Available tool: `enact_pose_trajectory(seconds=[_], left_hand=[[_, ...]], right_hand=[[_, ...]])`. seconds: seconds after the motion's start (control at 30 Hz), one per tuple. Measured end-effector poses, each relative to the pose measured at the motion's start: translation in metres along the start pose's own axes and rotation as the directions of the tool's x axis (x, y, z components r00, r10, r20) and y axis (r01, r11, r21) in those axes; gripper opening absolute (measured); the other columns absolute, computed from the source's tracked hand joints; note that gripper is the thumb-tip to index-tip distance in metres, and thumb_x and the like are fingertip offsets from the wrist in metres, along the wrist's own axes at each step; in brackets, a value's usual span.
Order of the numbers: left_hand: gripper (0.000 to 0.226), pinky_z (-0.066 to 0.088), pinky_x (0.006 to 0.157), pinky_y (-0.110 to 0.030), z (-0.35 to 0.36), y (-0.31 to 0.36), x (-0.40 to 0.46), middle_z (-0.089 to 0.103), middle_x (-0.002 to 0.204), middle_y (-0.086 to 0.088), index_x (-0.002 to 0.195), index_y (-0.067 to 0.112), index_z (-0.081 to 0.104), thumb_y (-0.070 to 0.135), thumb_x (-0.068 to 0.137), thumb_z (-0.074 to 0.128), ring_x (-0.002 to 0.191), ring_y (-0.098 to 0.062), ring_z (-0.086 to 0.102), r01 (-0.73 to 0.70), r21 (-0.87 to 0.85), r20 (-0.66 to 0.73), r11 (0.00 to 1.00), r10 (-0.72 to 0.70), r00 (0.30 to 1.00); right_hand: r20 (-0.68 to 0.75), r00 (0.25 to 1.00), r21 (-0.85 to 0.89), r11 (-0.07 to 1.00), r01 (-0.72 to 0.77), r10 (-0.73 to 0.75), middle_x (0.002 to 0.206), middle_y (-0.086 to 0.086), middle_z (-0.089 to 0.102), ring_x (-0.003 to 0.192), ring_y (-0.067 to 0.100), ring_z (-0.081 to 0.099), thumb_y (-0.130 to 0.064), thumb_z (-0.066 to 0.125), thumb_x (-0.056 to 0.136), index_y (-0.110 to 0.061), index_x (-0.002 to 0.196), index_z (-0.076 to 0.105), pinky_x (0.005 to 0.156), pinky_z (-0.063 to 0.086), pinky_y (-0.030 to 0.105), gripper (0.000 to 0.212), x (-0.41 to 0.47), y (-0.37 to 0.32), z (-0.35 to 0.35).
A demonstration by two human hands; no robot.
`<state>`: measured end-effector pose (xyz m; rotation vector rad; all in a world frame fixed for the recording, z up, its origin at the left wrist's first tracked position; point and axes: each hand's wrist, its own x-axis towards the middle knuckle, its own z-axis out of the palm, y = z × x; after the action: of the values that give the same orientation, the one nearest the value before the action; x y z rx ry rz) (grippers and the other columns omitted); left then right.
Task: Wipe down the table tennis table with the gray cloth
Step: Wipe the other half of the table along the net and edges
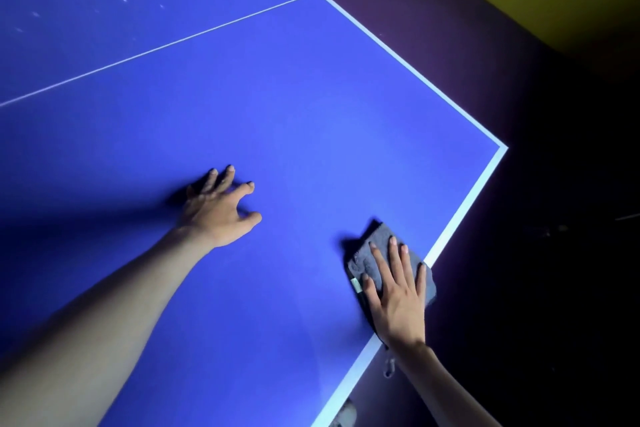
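Both hands lie on the blue table (277, 107). Right hand (398, 295), at about 5 o'clock, presses flat with straight fingers on the gray cloth (372, 253) by the white edge. Left hand (218, 208), near the middle, rests with fingers spread, holding nothing

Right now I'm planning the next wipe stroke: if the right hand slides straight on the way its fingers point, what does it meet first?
Likely nothing: beyond the right hand and gray cloth lies bare blue table, then its white edge line.
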<state>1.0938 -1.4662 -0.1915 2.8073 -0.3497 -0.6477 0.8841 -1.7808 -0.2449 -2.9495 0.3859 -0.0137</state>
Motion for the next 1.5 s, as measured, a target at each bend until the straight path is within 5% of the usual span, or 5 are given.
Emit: enact_pose_trajectory(seconds=[0.13,0.27,0.43,1.07,1.5], left_hand=[[0.058,0.010,0.123,-0.042,-0.002,-0.012,0.001,0.015,0.170,0.009,0.147,0.041,0.048,0.055,0.091,0.042,0.156,-0.019,0.010,-0.072,-0.186,-0.049,0.980,0.064,0.997],[0.052,0.032,0.119,-0.050,0.012,-0.055,-0.020,0.037,0.163,0.000,0.141,0.035,0.059,0.033,0.090,0.048,0.149,-0.028,0.034,-0.268,-0.022,-0.236,0.963,0.256,0.937],[0.055,0.038,0.114,-0.043,0.032,-0.089,-0.053,0.048,0.156,0.001,0.142,0.033,0.060,0.045,0.097,0.031,0.142,-0.028,0.045,-0.110,-0.061,-0.365,0.992,0.080,0.928],[0.062,0.025,0.119,-0.053,0.031,-0.077,-0.054,0.041,0.161,-0.002,0.142,0.025,0.059,0.050,0.092,0.033,0.148,-0.033,0.034,-0.023,-0.115,-0.290,0.993,-0.012,0.957],[0.053,0.052,0.092,-0.049,0.039,-0.132,-0.130,0.061,0.136,-0.008,0.131,0.024,0.069,0.043,0.095,0.034,0.117,-0.037,0.060,0.044,-0.085,-0.445,0.995,-0.078,0.892]], right_hand=[[0.000,0.996,-0.043,0.996,0.084,-0.084,0.173,-0.001,0.018,0.161,0.026,0.009,-0.056,0.029,0.105,-0.039,0.163,0.026,0.125,0.017,0.062,0.060,0.041,-0.058,0.009],[0.030,0.997,-0.036,0.997,0.072,-0.071,0.173,-0.002,0.015,0.160,0.034,0.001,-0.060,0.019,0.101,-0.041,0.162,0.024,0.125,0.003,0.064,0.064,0.102,-0.156,0.027],[0.059,0.994,-0.007,0.996,0.089,-0.088,0.175,0.000,0.006,0.160,0.034,-0.004,-0.060,0.024,0.102,-0.042,0.163,0.018,0.124,-0.001,0.066,0.063,0.160,-0.239,0.040],[0.043,0.993,-0.002,0.993,0.115,-0.115,0.174,-0.007,0.010,0.161,0.022,0.004,-0.058,0.037,0.105,-0.042,0.163,0.022,0.127,0.014,0.056,0.062,-0.063,-0.060,0.007],[0.033,0.988,-0.070,0.986,0.152,-0.150,0.173,0.002,0.018,0.160,0.029,0.012,-0.058,0.026,0.103,-0.039,0.164,0.022,0.125,0.014,0.061,0.064,0.026,-0.234,0.037]])
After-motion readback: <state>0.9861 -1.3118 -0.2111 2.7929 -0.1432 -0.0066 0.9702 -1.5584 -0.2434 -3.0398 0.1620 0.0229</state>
